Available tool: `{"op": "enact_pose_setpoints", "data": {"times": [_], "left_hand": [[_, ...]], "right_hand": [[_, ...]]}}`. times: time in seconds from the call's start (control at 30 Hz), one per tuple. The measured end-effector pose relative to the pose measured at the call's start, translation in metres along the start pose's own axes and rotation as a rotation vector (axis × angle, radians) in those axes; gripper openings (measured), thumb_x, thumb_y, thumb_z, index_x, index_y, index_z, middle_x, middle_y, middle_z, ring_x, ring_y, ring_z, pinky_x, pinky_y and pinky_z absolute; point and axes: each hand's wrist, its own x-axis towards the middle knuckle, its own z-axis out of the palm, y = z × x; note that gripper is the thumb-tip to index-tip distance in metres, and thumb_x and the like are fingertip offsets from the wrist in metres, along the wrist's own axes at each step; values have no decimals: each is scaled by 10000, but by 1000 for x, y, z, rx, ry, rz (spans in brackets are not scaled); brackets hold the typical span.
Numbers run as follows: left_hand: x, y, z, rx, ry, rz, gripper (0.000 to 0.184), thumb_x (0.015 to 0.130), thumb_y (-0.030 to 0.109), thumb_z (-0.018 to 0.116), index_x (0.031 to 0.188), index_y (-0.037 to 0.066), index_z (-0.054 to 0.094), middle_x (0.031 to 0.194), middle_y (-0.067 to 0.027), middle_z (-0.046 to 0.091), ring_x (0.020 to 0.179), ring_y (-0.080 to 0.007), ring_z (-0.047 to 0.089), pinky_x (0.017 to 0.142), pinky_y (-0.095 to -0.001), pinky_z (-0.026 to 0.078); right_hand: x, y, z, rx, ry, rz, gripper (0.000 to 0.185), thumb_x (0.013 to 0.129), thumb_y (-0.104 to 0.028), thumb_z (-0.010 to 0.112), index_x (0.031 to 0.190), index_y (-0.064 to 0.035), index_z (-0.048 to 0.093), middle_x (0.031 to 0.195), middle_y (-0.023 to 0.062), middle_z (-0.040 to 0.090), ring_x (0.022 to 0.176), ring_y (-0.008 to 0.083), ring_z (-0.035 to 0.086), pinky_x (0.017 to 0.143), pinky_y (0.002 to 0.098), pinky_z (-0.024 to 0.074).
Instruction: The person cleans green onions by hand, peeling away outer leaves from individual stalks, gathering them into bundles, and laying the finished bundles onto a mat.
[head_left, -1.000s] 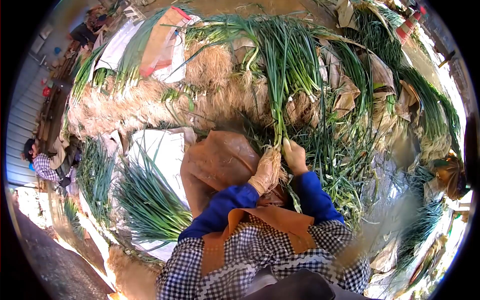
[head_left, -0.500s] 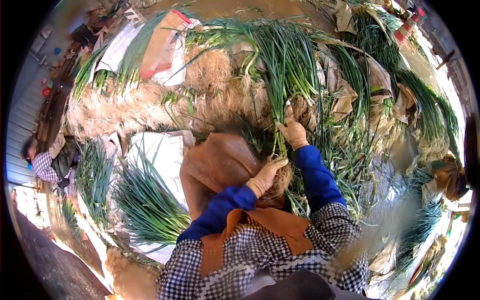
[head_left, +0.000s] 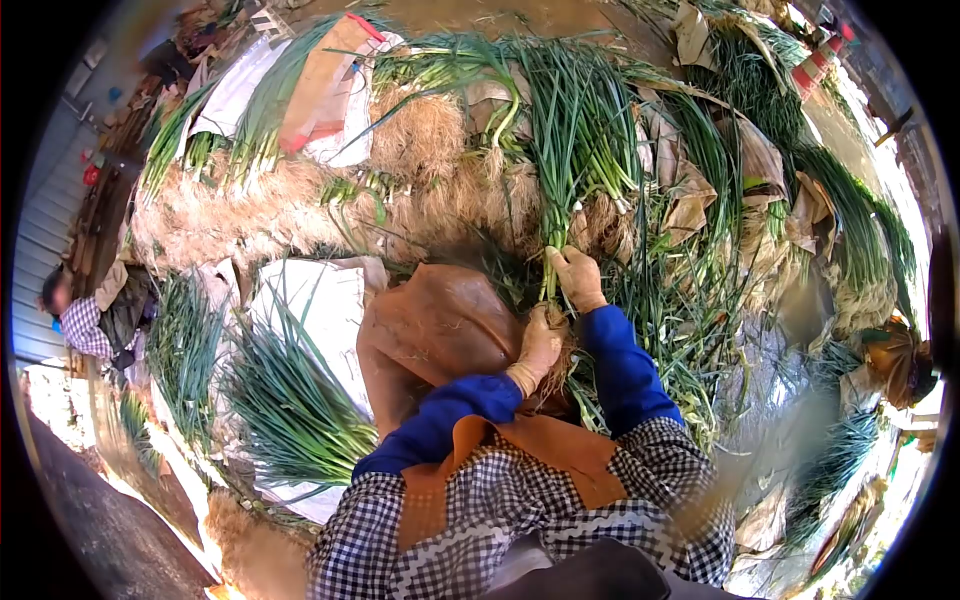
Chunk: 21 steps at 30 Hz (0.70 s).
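A bunch of green onions (head_left: 556, 205) runs away from me, its leaves spread over the pile and its root end pointing at my lap. My right hand (head_left: 579, 281), in a pale glove, is closed around the white-green stalks. Nearer to me, my left hand (head_left: 541, 346), also gloved, is closed at the root end of the same bunch. Tan roots (head_left: 560, 372) hang below and beside the left fingers, which partly hide them. A brown apron (head_left: 440, 320) covers my knee left of the hands.
Rooted green onions (head_left: 240, 225) lie in a long row ahead. A trimmed-looking bundle (head_left: 300, 400) rests on a white sack (head_left: 320, 300) at left. Loose leaves (head_left: 670, 330) cover the ground at right. Another person (head_left: 90, 320) sits at far left.
My left hand has shifted slightly up and turned more upright at the root end. My right hand has moved slightly down and left along the stalks.
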Motion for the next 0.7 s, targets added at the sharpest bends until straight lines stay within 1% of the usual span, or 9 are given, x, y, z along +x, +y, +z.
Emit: {"op": "enact_pose_setpoints", "data": {"times": [0.1,0.2,0.33,0.37,0.43,0.47,0.57,0.63,0.7], "left_hand": [[10,-29,9,-459,-157,-84,306,797,11,600,1086,16,499,940,-59,582,839,-142,554,719,-256,466],[3,-23,3,-584,-278,-232,362,793,-18,589,1136,20,480,939,-45,574,822,-136,550,716,-250,474],[6,-46,9,-630,-318,-219,350,811,-13,568,1144,25,468,949,-45,579,802,-130,552,681,-248,473],[9,-49,8,-595,-327,-194,346,816,-2,570,1145,25,466,963,-49,584,810,-130,556,681,-244,470],[9,-27,3,-575,-311,-125,342,824,20,580,1148,21,469,995,-55,588,818,-127,559,699,-235,467],[5,-6,-3,-669,-296,-214,339,826,30,590,1145,18,475,1003,-52,586,820,-124,556,711,-233,461],[1,5,-8,-693,-239,-310,306,877,160,580,1134,18,495,997,-45,582,827,-120,551,743,-233,447],[2,-1,-10,-450,-213,-166,349,918,317,517,1112,28,522,952,-35,574,812,-113,535,748,-228,432],[-1,-6,-7,-443,-203,-131,389,933,419,444,1010,53,551,819,-14,546,695,-99,503,645,-218,430]], "right_hand": [[-24,3,5,1116,16,181,357,914,-377,497,767,-65,588,626,-16,525,545,64,464,496,208,367],[-37,-8,-6,1209,73,236,371,920,-389,479,795,-61,600,600,-25,507,483,70,429,454,207,347],[-1,3,-17,991,-38,48,369,914,-354,487,1064,-36,600,575,-16,500,483,52,397,440,193,291],[16,11,-8,893,-74,148,429,900,-348,514,1191,-34,542,614,46,568,502,127,493,471,235,378],[33,10,-4,-36,253,-522,538,869,-376,551,1300,-70,452,691,132,627,580,233,597,544,315,470],[30,4,-13,-263,70,-333,573,851,-430,549,1305,-99,440,754,197,633,680,306,633,619,374,501],[18,-21,-33,-553,-170,-131,597,832,-515,511,1274,-116,468,848,172,648,758,327,631,660,402,500],[14,-3,-33,-566,-164,-161,473,848,-479,495,1145,-114,551,850,132,654,769,316,632,639,416,499],[11,30,-23,-437,-239,-493,380,880,-427,472,978,-72,565,721,136,624,648,322,616,573,417,490]]}}
